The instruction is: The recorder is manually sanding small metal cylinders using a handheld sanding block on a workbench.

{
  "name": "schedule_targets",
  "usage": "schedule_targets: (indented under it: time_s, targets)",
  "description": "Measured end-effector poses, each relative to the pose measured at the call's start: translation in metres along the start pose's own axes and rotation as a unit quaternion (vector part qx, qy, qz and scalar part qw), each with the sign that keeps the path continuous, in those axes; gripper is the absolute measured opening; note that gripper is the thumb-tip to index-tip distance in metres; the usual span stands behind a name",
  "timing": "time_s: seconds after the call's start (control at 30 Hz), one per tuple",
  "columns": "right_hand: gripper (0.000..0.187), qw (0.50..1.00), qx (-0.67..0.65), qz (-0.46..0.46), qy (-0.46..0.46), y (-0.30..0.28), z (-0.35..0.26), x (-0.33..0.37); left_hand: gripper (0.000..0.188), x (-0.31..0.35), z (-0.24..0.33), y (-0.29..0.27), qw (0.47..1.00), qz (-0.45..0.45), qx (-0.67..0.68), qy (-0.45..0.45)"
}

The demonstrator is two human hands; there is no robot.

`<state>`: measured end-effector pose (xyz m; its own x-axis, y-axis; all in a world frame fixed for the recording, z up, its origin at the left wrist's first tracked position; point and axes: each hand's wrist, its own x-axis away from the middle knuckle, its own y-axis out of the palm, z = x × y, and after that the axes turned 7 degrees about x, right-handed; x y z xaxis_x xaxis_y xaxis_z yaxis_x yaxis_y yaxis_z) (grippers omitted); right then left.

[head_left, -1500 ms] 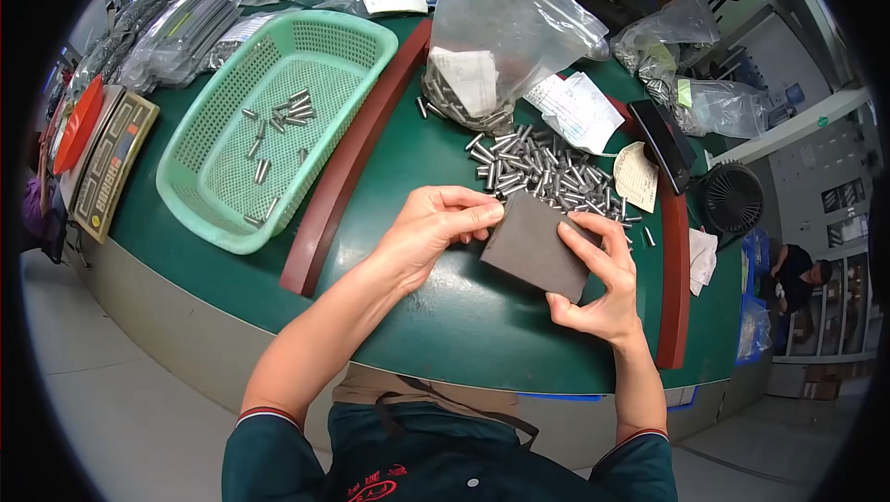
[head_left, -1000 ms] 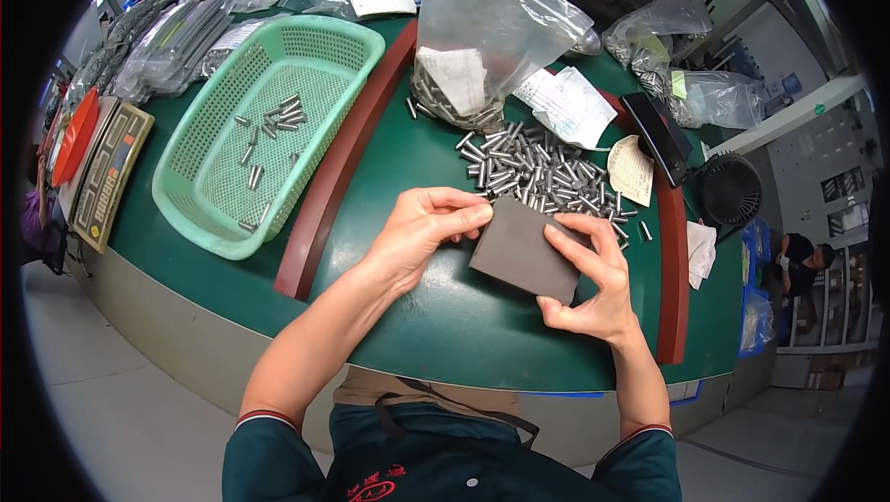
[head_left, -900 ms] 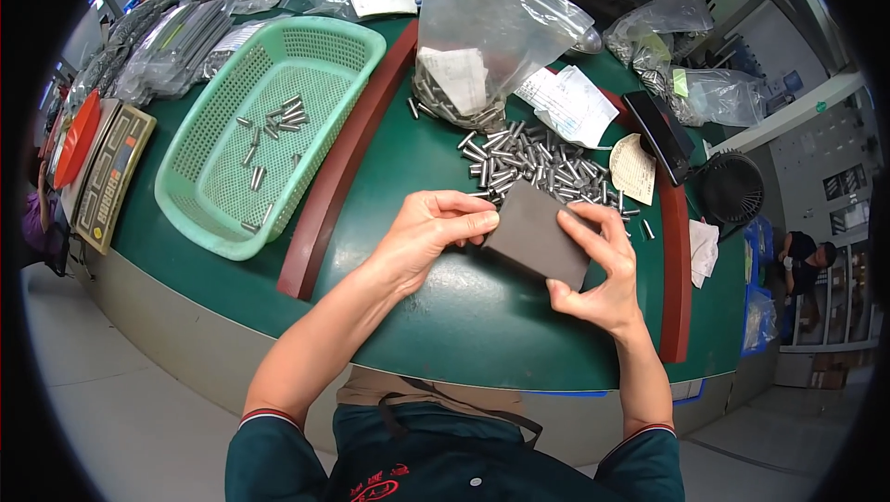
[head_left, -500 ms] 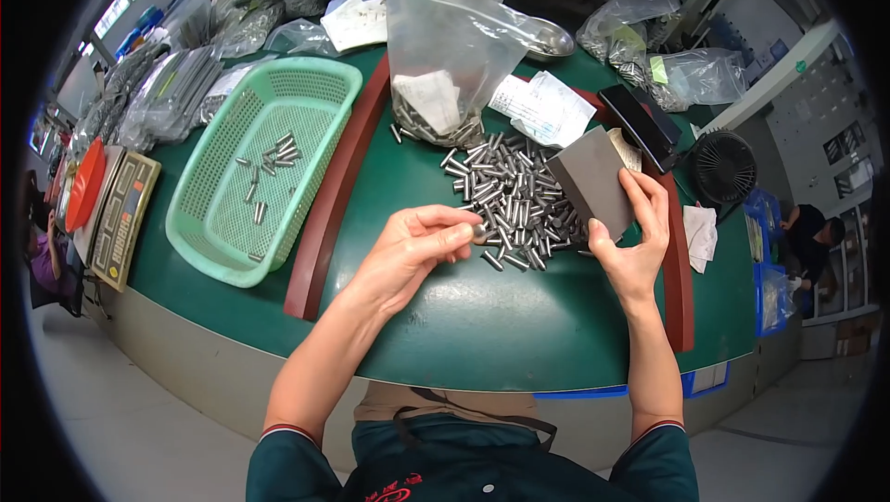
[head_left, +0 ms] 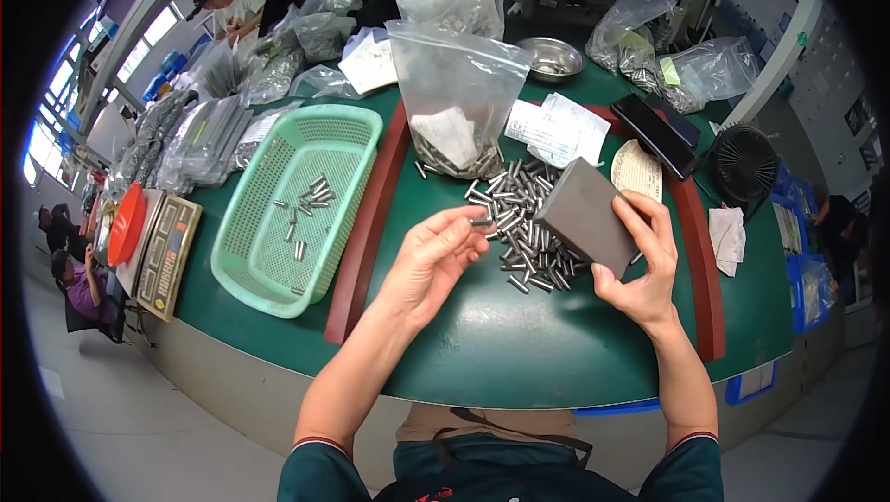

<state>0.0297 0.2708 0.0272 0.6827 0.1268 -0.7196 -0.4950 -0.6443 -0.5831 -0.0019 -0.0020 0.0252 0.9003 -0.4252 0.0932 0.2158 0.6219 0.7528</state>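
Note:
Between the thumb and fingertips of my left hand (head_left: 434, 261) is a small metal pin (head_left: 480, 221), gripped at the near left edge of the loose pile. My right hand (head_left: 649, 266) grips a dark grey rectangular block (head_left: 589, 216) by its right side, thumb at the near corner. The block is tilted and hides part of the pile of short steel pins (head_left: 530, 256) beneath and beside it. Left of my hands, a green plastic basket (head_left: 232, 266) contains several similar pins (head_left: 318, 191).
Red rails (head_left: 363, 252) flank the green tabletop (head_left: 501, 354). Behind the pile stand a clear bag of pins (head_left: 454, 76), papers (head_left: 565, 131) and a metal bowl (head_left: 553, 59). A phone (head_left: 654, 131) and black fan (head_left: 744, 164) lie right, a scale (head_left: 171, 261) left. People sit farther off.
The whole view has shifted, with the table things now farther right and slightly lower. The pin in my left hand now points sideways toward the block. My right hand keeps its grip on the block.

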Motion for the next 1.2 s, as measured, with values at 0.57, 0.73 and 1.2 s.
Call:
schedule_targets:
  time_s: [0.57, 0.73, 1.2]
  targets:
    - [0.071, 0.985, -0.083, -0.141, -0.045, 0.015, -0.012, 0.003, 0.036, -0.002, -0.017, -0.017, 0.995, 0.076, -0.057, -0.026]
    - [0.071, 0.984, -0.087, -0.149, -0.046, 0.017, -0.014, 0.005, 0.035, -0.001, -0.019, -0.018, 0.993, 0.080, -0.078, -0.026]
    - [0.069, 0.980, -0.066, -0.178, -0.062, 0.015, -0.016, 0.003, 0.025, 0.004, -0.019, -0.007, 0.982, 0.101, -0.159, -0.001]
